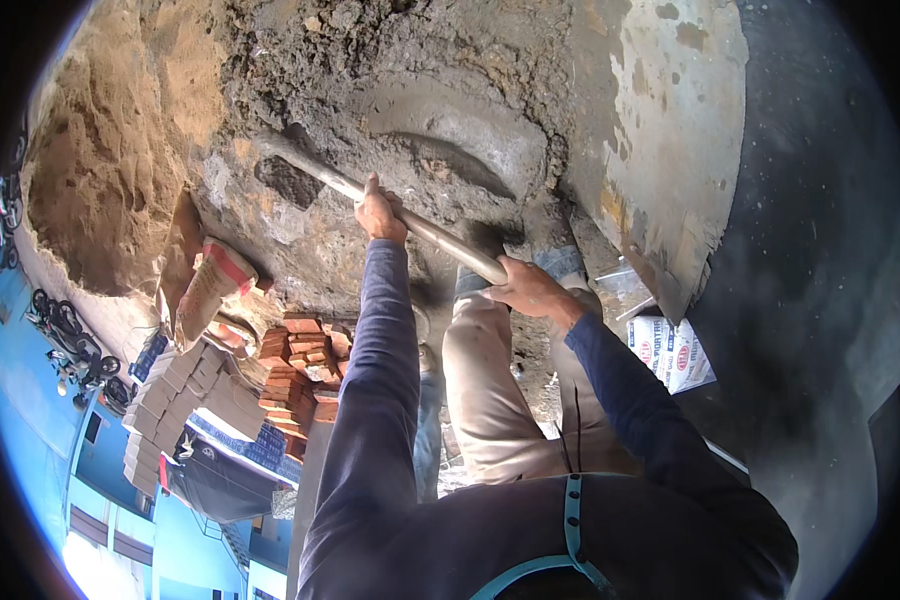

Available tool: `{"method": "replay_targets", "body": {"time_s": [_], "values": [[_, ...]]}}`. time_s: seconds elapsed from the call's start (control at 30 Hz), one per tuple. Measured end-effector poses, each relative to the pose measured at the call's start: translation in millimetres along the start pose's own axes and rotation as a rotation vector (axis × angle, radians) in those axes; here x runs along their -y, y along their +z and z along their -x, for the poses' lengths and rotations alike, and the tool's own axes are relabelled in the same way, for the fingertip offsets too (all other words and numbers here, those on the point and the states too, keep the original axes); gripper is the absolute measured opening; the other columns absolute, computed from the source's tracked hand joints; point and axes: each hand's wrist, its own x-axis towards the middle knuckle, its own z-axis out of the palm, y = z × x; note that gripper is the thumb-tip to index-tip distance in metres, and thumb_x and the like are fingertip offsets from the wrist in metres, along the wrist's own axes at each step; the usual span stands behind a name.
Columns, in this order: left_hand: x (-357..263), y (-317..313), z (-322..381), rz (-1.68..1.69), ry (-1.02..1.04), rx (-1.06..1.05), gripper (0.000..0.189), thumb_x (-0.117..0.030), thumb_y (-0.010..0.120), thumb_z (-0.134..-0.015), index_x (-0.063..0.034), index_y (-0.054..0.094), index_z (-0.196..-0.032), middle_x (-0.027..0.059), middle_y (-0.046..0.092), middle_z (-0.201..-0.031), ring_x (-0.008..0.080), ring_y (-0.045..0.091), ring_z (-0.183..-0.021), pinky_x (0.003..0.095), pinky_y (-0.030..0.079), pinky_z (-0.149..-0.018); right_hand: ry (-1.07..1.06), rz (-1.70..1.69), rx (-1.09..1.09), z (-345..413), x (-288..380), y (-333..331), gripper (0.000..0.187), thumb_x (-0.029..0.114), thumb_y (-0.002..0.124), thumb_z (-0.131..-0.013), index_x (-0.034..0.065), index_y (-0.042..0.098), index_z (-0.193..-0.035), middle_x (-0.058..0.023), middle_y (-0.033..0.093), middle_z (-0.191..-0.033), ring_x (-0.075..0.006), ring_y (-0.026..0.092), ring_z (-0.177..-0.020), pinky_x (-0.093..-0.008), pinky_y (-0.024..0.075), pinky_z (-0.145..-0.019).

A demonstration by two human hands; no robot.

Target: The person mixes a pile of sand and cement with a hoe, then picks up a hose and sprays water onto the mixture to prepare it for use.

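Observation:
A long wooden handle (450, 244) slants across the middle of the view, held in both of my hands. Around its middle my left hand (380, 212) is closed, thumb up along it. My right hand (532, 289) grips the lower end, above my knees. The handle's far end reaches a dark, mortar-coated tool blade (289, 169), probably a hoe or shovel, resting on the ground at upper left. Wet grey mortar (465, 120) spreads around it and beyond my feet, with a curved hollow in it. Mortar covers my shoes.
A sand heap (97, 172) rises at far left. Nearer lie an opened sack (214, 289), stacked red bricks (300, 375) and pale blocks (172, 397). A mortar-stained board (675, 135) leans at right, above a white printed bag (671, 352). Another person's leg (428, 427) shows beside mine.

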Motion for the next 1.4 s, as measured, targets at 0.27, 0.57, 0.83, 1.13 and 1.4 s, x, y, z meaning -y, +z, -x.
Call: {"method": "replay_targets", "body": {"time_s": [0.27, 0.57, 0.83, 1.13, 1.4], "values": [[167, 10, 184, 0.06, -0.604, 0.248, 0.016, -0.025, 0.065, -0.101, -0.013, 0.056, -0.094, 0.0012, 0.052, -0.076, 0.0179, 0.055, -0.069, 0.0371, 0.05, -0.066, 0.311, 0.221, -0.105, 207, -71, -55, 0.044, 0.03, 0.074, -0.086, 0.0058, 0.06, -0.121, -0.0214, 0.072, -0.096, -0.0439, 0.069, -0.093, -0.0517, 0.0551, -0.079], [136, -57, 372, 0.069, -1.044, 0.345, 0.017, -0.025, 0.066, -0.1, -0.0129, 0.053, -0.1, 0.0036, 0.052, -0.078, 0.0202, 0.057, -0.076, 0.0386, 0.051, -0.081, 0.25, 0.527, -0.426, 393, -159, 10, 0.015, 0.013, 0.07, -0.083, 0.008, 0.061, -0.095, -0.0157, 0.063, -0.084, -0.0397, 0.066, -0.084, -0.0496, 0.0514, -0.07], [133, 73, 112, -0.386, -0.58, 0.276, 0.02, -0.017, 0.066, -0.099, -0.0036, 0.061, -0.084, 0.0072, 0.05, -0.06, 0.0223, 0.051, -0.049, 0.0396, 0.048, -0.049, 0.324, 0.1, -0.45, 125, -79, 44, 0.044, 0.029, 0.079, -0.088, 0.0017, 0.057, -0.114, -0.0233, 0.068, -0.089, -0.0453, 0.068, -0.09, -0.0506, 0.0545, -0.077], [-26, 173, 113, 0.002, -0.118, 0.808, 0.024, -0.03, 0.066, -0.102, -0.0141, 0.05, -0.095, -0.0051, 0.044, -0.07, 0.0074, 0.044, -0.057, 0.0274, 0.047, -0.054, -0.062, 0.192, -0.846, 33, -8, -12, 0.039, 0.013, 0.08, -0.082, 0.0025, 0.052, -0.108, -0.0213, 0.067, -0.09, -0.0424, 0.068, -0.086, -0.0518, 0.0546, -0.072], [164, 1, 81, -0.312, -0.512, 0.341, 0.021, -0.021, 0.073, -0.093, -0.0047, 0.06, -0.09, 0.0043, 0.054, -0.069, 0.0157, 0.052, -0.051, 0.0319, 0.045, -0.045, 0.32, 0.076, -0.314, 135, -14, 82, 0.04, 0.014, 0.075, -0.085, 0.001, 0.048, -0.111, -0.0248, 0.07, -0.092, -0.0464, 0.071, -0.086, -0.0534, 0.0562, -0.076]]}}
